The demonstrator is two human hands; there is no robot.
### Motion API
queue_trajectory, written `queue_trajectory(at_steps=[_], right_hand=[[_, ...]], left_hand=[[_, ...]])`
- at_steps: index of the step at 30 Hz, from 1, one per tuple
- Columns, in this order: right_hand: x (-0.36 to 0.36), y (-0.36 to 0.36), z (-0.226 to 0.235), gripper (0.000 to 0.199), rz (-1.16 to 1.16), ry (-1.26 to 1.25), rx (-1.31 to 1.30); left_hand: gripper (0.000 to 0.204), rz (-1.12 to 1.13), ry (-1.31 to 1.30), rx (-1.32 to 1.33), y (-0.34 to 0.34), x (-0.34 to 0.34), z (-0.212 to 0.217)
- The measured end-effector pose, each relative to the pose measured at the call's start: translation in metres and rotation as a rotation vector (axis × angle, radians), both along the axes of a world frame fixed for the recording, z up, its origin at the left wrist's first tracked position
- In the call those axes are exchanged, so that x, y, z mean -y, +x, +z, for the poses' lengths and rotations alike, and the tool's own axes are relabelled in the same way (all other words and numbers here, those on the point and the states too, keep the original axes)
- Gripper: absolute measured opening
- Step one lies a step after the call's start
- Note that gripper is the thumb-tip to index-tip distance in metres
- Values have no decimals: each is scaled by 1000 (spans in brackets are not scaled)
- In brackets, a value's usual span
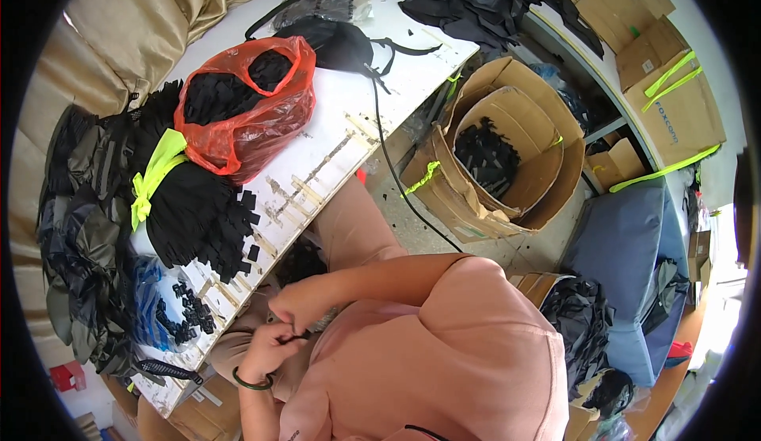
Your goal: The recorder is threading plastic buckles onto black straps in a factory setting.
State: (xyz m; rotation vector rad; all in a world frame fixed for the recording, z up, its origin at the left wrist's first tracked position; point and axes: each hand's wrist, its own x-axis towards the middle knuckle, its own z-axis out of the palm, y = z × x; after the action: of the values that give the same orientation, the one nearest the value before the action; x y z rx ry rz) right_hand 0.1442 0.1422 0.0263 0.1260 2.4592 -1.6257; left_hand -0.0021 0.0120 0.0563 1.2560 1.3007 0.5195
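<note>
Black strip [298, 338], small, lower centre of the frame: pinched in the closed fingers of the left hand [271, 351]; right hand [303, 305] curled just above, its fingertips hidden and any grip impossible to tell. Strip mostly covered by fingers, its full shape unclear. Left of frame: fringed bundle of flat black straps [194, 215], glossy translucent red bag [273, 144], chipped white tabletop [341, 96].
</note>
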Motion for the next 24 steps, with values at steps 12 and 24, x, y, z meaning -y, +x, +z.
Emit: queue_trajectory(at_steps=[12,24], right_hand=[[-5,-5,-14,29,-597,-107,-382],[-10,19,24,20,-421,-207,-348]], left_hand=[[12,861,83,248,18,-5,-20],[16,765,254,540,22,-13,-13]])
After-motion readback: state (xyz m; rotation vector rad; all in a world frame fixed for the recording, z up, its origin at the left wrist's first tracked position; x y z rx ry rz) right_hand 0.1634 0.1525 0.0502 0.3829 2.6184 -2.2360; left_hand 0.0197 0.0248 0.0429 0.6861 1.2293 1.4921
